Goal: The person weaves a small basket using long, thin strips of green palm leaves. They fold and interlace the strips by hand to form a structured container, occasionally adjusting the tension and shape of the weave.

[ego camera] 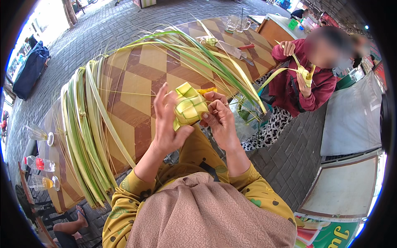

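Note:
A woven palm-leaf pouch (191,106), yellow-green with crossed strips, is held up in front of me over the table's near edge. My right hand (220,116) pinches its right side between thumb and fingers. Beside its left side my left hand (169,119) is raised, fingers spread upward and thumb apart near the lower corner; whether it touches the pouch is unclear. Long palm-leaf strips (83,124) lie in a thick bundle on the table's left part. More green and yellow strips (207,59) stretch across its far right part.
A patterned wooden table (133,83) spans the front. Glass mugs (231,24), a knife (248,59) and another woven piece (211,41) lie farther back. At left are glasses (46,183) and a plastic bottle (39,163). A co-worker (319,83) at right holds a partly woven pouch (305,76).

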`<act>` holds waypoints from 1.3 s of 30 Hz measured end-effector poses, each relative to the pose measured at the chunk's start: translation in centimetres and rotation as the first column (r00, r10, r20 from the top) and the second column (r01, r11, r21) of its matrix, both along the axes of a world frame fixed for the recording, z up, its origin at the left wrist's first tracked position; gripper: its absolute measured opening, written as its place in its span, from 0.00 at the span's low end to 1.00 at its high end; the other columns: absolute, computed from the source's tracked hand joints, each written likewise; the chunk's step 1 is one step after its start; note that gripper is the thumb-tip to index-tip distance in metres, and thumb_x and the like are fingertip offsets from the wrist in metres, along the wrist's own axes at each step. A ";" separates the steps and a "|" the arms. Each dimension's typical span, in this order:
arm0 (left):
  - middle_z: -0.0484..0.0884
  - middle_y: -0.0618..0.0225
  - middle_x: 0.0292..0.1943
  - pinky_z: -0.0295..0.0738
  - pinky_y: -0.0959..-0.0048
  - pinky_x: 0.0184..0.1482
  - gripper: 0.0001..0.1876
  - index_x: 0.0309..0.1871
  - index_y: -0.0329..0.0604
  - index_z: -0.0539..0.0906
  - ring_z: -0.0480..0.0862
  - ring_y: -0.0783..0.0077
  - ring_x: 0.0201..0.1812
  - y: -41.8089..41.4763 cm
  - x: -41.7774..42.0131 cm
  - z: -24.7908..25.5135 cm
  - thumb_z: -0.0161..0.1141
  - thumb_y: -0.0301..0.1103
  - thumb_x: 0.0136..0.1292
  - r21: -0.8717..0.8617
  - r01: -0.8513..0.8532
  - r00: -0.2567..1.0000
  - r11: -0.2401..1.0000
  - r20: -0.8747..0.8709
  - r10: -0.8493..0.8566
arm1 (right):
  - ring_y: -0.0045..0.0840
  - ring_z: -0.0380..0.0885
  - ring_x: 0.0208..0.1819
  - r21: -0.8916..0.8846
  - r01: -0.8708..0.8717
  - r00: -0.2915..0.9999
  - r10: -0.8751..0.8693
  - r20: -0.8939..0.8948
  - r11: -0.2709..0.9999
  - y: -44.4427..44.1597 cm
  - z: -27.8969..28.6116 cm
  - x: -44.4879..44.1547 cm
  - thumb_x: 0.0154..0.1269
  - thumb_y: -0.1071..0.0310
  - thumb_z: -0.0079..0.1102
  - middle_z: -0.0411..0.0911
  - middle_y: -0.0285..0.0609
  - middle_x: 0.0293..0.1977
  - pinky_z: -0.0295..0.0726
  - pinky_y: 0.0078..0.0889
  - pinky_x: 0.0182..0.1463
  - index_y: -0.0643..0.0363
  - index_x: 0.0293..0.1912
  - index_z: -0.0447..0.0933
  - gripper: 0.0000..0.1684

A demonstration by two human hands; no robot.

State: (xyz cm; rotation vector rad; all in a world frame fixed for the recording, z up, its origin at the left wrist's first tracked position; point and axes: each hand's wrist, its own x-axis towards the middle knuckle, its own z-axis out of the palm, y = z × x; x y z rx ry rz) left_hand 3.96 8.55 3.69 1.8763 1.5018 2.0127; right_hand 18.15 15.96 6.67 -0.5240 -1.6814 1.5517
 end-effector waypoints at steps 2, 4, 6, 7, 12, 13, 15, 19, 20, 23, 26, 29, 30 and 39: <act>0.47 0.41 0.66 0.61 0.54 0.63 0.37 0.60 0.54 0.72 0.53 0.39 0.66 -1.2 0.9 1.7 0.70 0.26 0.41 -0.128 -0.081 0.959 0.989 -0.279 0.043 | 0.19 0.68 0.37 0.080 0.002 1.000 -0.003 0.018 0.997 -0.1 -0.2 -0.1 0.59 0.78 0.58 0.60 0.43 0.52 0.75 0.23 0.39 0.63 0.31 0.64 0.10; 0.47 0.43 0.66 0.61 0.53 0.64 0.37 0.59 0.55 0.73 0.51 0.39 0.67 -1.1 1.0 1.3 0.69 0.23 0.39 -0.151 -0.140 0.965 0.979 -0.242 0.101 | 0.26 0.68 0.42 0.326 0.008 0.999 -0.021 0.036 0.945 -0.1 -0.4 -0.2 0.58 0.76 0.59 0.59 0.46 0.54 0.73 0.28 0.46 0.64 0.32 0.66 0.09; 0.46 0.46 0.65 0.62 0.52 0.63 0.39 0.58 0.56 0.74 0.49 0.39 0.68 -0.9 0.5 0.9 0.67 0.20 0.36 -0.161 -0.111 0.980 0.981 -0.185 0.080 | 0.33 0.67 0.49 0.682 0.020 0.997 -0.066 0.041 0.731 0.0 -0.8 0.2 0.58 0.75 0.60 0.57 0.50 0.57 0.70 0.34 0.53 0.64 0.33 0.68 0.09; 0.46 0.46 0.65 0.62 0.52 0.63 0.39 0.58 0.57 0.74 0.49 0.40 0.68 -0.8 0.4 0.9 0.67 0.20 0.35 -0.149 -0.133 0.968 0.980 -0.230 0.097 | 0.37 0.65 0.53 0.655 0.036 0.996 -0.077 0.034 0.755 -0.2 -0.8 0.1 0.57 0.74 0.60 0.56 0.52 0.58 0.67 0.35 0.55 0.65 0.33 0.68 0.09; 0.53 0.49 0.65 0.61 0.52 0.63 0.40 0.58 0.56 0.74 0.49 0.42 0.68 -0.4 0.5 0.8 0.67 0.20 0.33 0.001 -0.153 0.944 0.988 -0.294 0.146 | 0.43 0.60 0.60 0.619 0.027 1.000 -0.027 -0.010 0.785 -1.6 -0.4 -0.8 0.56 0.72 0.62 0.51 0.58 0.62 0.63 0.39 0.60 0.65 0.31 0.68 0.11; 0.56 0.50 0.63 0.60 0.53 0.63 0.40 0.58 0.54 0.74 0.48 0.42 0.68 -0.3 0.2 0.9 0.67 0.20 0.33 -0.013 -0.130 0.949 0.991 -0.290 0.121 | 0.43 0.60 0.60 0.637 0.016 1.000 -0.001 -0.025 0.771 -1.7 -0.5 -0.9 0.56 0.72 0.62 0.50 0.58 0.62 0.63 0.39 0.60 0.65 0.31 0.67 0.11; 0.63 0.54 0.61 0.60 0.53 0.63 0.39 0.58 0.52 0.73 0.48 0.43 0.69 -0.3 -0.4 1.4 0.67 0.20 0.34 -0.038 -0.084 0.958 0.996 -0.277 0.070 | 0.43 0.60 0.60 0.703 -0.001 0.997 0.057 -0.056 0.711 -1.4 -1.6 -0.7 0.56 0.73 0.62 0.49 0.58 0.62 0.64 0.38 0.60 0.65 0.31 0.67 0.12; 0.67 0.56 0.59 0.58 0.56 0.64 0.38 0.60 0.50 0.70 0.49 0.46 0.68 -0.3 -1.2 1.1 0.69 0.27 0.39 -0.178 -0.059 0.982 0.982 -0.186 0.025 | 0.36 0.68 0.53 0.694 -0.099 0.992 0.017 0.124 0.713 -1.1 -0.2 -0.2 0.54 0.75 0.63 0.55 0.55 0.61 0.71 0.36 0.53 0.65 0.35 0.68 0.12; 0.66 0.56 0.59 0.58 0.59 0.64 0.37 0.62 0.49 0.67 0.52 0.51 0.67 -0.3 -1.1 0.7 0.68 0.28 0.44 -0.207 -0.052 0.994 0.977 -0.107 0.031 | 0.34 0.69 0.52 0.541 -0.080 0.997 0.071 0.038 0.837 -1.4 0.3 -0.2 0.54 0.75 0.64 0.55 0.55 0.61 0.71 0.35 0.50 0.65 0.38 0.69 0.14; 0.66 0.57 0.57 0.60 0.62 0.63 0.37 0.63 0.47 0.65 0.56 0.59 0.65 -0.1 -1.0 0.1 0.68 0.29 0.47 -0.196 0.228 0.934 0.954 0.321 -0.157 | 0.32 0.70 0.50 0.309 -0.008 0.993 0.044 -0.111 0.951 -1.3 0.7 0.3 0.53 0.76 0.63 0.56 0.54 0.62 0.72 0.33 0.47 0.64 0.46 0.68 0.21; 0.64 0.57 0.58 0.60 0.67 0.63 0.34 0.64 0.44 0.63 0.61 0.66 0.62 -0.7 -0.6 2.0 0.66 0.35 0.54 -0.114 0.594 0.578 0.796 0.749 -0.324 | 0.32 0.66 0.57 0.559 0.093 0.994 -0.106 -0.009 0.824 0.6 0.8 0.8 0.54 0.80 0.61 0.55 0.48 0.63 0.69 0.31 0.56 0.58 0.54 0.66 0.27; 0.65 0.54 0.58 0.59 0.64 0.63 0.35 0.67 0.41 0.57 0.65 0.59 0.60 -0.4 -0.7 1.7 0.61 0.38 0.60 -0.213 0.553 0.710 0.805 0.627 -0.322 | 0.32 0.63 0.60 0.269 -0.138 0.969 0.186 -0.163 0.953 0.5 -1.4 -0.4 0.53 0.82 0.60 0.55 0.43 0.63 0.65 0.30 0.61 0.56 0.56 0.64 0.30; 0.66 0.52 0.58 0.59 0.62 0.62 0.36 0.67 0.40 0.56 0.65 0.57 0.60 0.0 -1.0 1.2 0.61 0.39 0.60 -0.326 0.352 0.895 0.877 0.392 -0.214 | 0.29 0.63 0.59 0.251 -0.118 0.972 0.164 -0.171 0.961 0.1 -1.8 -0.8 0.55 0.80 0.61 0.56 0.40 0.61 0.65 0.29 0.60 0.57 0.56 0.63 0.30; 0.68 0.45 0.56 0.58 0.53 0.63 0.44 0.70 0.41 0.52 0.65 0.44 0.58 -0.8 -0.4 2.0 0.65 0.37 0.52 -0.255 -0.170 0.932 0.952 -0.355 0.072 | 0.22 0.67 0.53 -0.209 -0.132 0.977 0.092 -0.190 0.969 -0.1 -2.5 -1.7 0.62 0.79 0.55 0.64 0.40 0.53 0.68 0.25 0.57 0.59 0.53 0.63 0.20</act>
